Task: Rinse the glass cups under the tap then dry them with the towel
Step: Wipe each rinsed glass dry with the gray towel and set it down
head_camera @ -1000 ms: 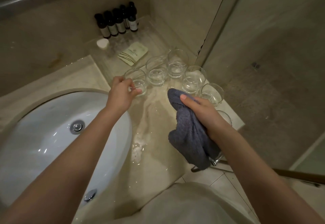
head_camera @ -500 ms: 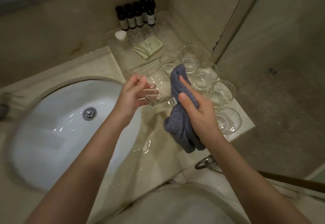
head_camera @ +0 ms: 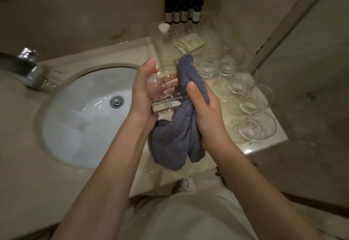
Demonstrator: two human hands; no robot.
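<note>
Left hand (head_camera: pixel 142 96) grip is wrapped round the wall of a glass cup (head_camera: pixel 164 90), held tilted above the sink (head_camera: pixel 79 126) edge; right hand (head_camera: pixel 205 115) grip is clamped on the grey towel (head_camera: pixel 175 141), pressed against the cup's side. Glass is judged rigid, fragile, slippery while wet, best held by wall and thick base. Towel is soft, limp. More glass cups (head_camera: pixel 253 100) are stood on the wet tabletop (head_camera: pixel 264 145) to the right

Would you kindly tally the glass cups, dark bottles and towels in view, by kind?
glass cups: 6 (the glass cup in the left hand, 5 on the counter)
dark bottles: 5
towel: 1
Total: 12
</note>
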